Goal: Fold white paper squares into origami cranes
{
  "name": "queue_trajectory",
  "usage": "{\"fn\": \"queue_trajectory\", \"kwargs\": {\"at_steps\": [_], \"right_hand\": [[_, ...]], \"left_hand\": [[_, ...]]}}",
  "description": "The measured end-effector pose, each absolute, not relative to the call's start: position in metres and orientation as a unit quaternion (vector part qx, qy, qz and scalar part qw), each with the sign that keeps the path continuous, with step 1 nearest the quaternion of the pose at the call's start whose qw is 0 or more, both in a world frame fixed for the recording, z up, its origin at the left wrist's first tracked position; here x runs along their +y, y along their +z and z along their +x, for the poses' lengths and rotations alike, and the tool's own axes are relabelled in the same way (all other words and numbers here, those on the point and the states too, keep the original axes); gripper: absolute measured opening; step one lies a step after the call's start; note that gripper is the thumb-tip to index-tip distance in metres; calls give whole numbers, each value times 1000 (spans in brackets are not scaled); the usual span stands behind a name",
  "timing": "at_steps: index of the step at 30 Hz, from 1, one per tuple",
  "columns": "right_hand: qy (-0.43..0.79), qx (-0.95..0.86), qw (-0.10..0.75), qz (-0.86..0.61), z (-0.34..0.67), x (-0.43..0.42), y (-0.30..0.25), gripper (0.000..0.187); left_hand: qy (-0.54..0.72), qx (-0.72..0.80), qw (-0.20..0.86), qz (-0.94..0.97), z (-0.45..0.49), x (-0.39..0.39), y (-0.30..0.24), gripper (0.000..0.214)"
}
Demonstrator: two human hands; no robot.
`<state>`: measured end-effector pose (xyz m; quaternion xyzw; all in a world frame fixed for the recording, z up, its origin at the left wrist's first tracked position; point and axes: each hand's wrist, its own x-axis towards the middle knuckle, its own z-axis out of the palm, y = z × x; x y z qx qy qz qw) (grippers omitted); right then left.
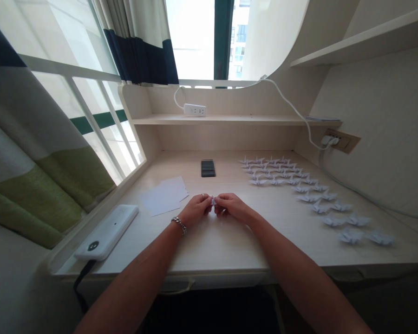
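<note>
A small folded piece of white paper [213,202] is pinched between both my hands, just above the middle of the desk. My left hand [196,208], with a ring and a chain bracelet at the wrist, grips its left side. On the other side my right hand [232,207] holds it with closed fingertips. Most of the paper is hidden by my fingers. Sheets of white paper [163,197] lie flat to the left of my left hand. Rows of folded white paper cranes [273,176] stand on the right side of the desk.
Beyond my hands lies a small black ridged object [208,168]. A white power bank [107,232] with a dark cable rests at the desk's left edge. A white power strip [194,110] sits on the back shelf [230,119]. Cables run from a wall socket [346,141] at right.
</note>
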<state>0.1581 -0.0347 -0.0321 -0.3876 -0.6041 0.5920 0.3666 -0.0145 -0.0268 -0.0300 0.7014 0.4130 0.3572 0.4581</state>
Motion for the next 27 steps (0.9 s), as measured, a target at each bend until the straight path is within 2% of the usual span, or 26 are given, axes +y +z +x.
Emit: {"fn": "queue_trajectory", "kwargs": {"at_steps": [6,14,27], "right_hand": [[634,-572,373,-364,159,-34,-33,35],[710,-496,411,-283,160,-34,-31,27],[720,-443,464,-263,157,-33,-29,27]], "left_hand": [[390,380,544,639,-11,-29,-31,35],[441,337,651,518,-5,-34,-27,34],[488,287,693,446,-3,-37,-20,34]]}}
